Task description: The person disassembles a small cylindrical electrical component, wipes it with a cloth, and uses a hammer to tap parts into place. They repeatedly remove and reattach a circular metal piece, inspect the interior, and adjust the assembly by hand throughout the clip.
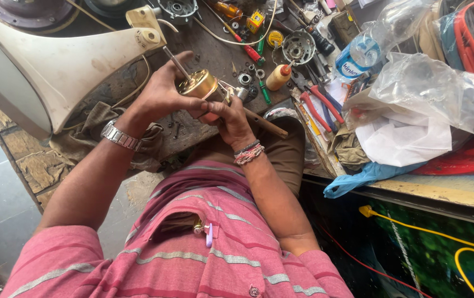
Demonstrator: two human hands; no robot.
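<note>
Together both hands hold a small brass-coloured cylindrical motor with a steel shaft (pixel 198 87) above the cluttered wooden counter (pixel 215 52). The left hand (pixel 162 91) has its grip clenched around the motor's body from nine o'clock; the right hand (pixel 231 118) grasps its lower end from five o'clock. A wooden-handled tool (pixel 264 124) pokes out at four o'clock. Judged from this, a steady left grip lets the right work without slipping off the casing.
</note>
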